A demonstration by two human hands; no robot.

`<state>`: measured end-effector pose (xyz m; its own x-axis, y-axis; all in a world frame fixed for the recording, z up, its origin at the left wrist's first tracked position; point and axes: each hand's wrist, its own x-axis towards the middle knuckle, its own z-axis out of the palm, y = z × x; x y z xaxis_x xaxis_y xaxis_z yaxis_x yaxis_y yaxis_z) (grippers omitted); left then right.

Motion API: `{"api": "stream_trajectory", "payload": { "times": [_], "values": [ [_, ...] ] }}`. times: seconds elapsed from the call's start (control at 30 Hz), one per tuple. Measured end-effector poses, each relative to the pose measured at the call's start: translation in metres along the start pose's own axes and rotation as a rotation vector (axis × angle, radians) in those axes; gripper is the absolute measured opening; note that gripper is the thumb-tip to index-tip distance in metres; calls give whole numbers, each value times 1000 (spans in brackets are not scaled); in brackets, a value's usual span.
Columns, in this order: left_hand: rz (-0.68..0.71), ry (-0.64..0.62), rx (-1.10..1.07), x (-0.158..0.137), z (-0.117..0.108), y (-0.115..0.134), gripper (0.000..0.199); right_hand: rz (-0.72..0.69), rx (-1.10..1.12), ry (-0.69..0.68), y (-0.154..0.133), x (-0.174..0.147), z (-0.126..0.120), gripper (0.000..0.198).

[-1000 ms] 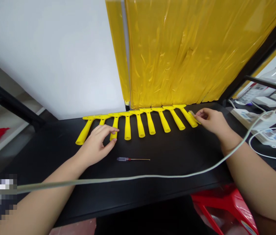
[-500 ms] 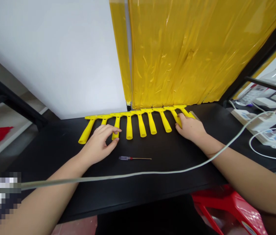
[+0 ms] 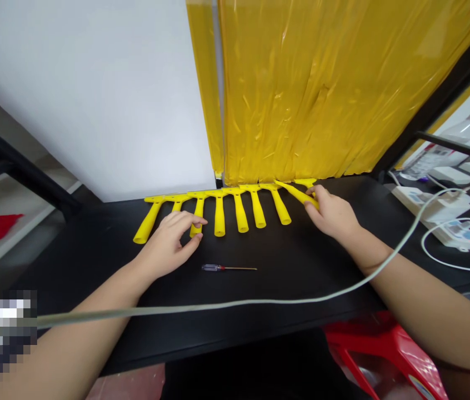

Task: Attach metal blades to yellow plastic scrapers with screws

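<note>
Several yellow T-shaped squeegee handles (image 3: 219, 216) lie side by side on the black tabletop (image 3: 268, 322), crossbars at the back and hollow grips toward me. At the right end, my right hand (image 3: 335, 214) has its thumb and fingers closed around the lower end of one yellow squeegee handle (image 3: 296, 193), which lies tilted out of line. Part of another is hidden behind that hand. My left hand (image 3: 172, 240) rests over the left part of the row, thumb and fingers apart, near a grip and holding nothing. A small screwdriver (image 3: 213, 268) lies in front of the row.
A pale cord (image 3: 239, 303) crosses in front of me over both forearms. Behind the row stand a white board (image 3: 93, 111) and a yellow taped panel (image 3: 322, 100). At right are white power strips (image 3: 447, 222) and a plastic bottle (image 3: 439, 153). A red stool (image 3: 397, 339) stands below.
My right hand has shifted slightly right, swinging the lower end of a yellow squeegee handle right so it slants more. My left hand and the screwdriver stay nearly in place.
</note>
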<state>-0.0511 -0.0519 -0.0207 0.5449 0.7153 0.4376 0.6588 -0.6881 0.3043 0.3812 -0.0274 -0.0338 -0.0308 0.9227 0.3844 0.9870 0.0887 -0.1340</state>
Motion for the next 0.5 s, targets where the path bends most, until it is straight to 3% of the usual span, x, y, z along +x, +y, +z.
{"api": "stream_trajectory", "payload": {
  "times": [0.1,0.2,0.27,0.33,0.4,0.5],
  "values": [
    [23,28,-26,0,-1,3,17,22,190,89,6,-4,-7,33],
    [59,43,-99,2,0,11,15,-66,342,225,6,-10,-13,29],
    [68,28,-184,3,1,21,15,-216,398,317,-2,-14,-17,25],
    [29,-10,-322,4,5,35,19,-456,452,361,-20,-18,-21,21],
    [-42,-74,-537,3,12,49,30,-693,470,342,-46,-23,-23,19],
    [-155,-128,-921,0,26,65,46,-898,412,299,-88,-32,-22,17]
  ]
}}
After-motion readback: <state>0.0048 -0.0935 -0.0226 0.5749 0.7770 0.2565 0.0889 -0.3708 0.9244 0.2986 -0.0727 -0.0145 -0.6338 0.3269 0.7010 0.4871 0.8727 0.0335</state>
